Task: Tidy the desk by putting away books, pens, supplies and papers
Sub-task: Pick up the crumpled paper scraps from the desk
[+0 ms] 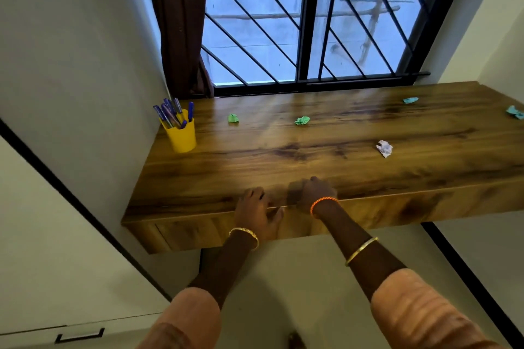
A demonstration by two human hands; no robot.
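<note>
A wooden desk (pixel 326 150) runs under the window. At its far left a yellow cup (pixel 182 136) holds several blue pens (pixel 170 112). Crumpled paper scraps lie scattered: two green ones (pixel 233 118) (pixel 302 120) mid-back, a white one (pixel 384 148) to the right, and two teal ones (pixel 410 100) (pixel 515 112) far right. My left hand (pixel 255 211) rests on the desk's front edge, fingers spread and flat, holding nothing. Just to its right, my right hand (pixel 313 193) sits curled on the edge; it is blurred, and I see nothing in it.
A drawer front (pixel 198 231) sits under the desk's left end. A white cabinet with a black handle (pixel 79 336) stands at lower left. A brown curtain (pixel 184 22) hangs by the barred window (pixel 312 17). Walls close in both desk ends.
</note>
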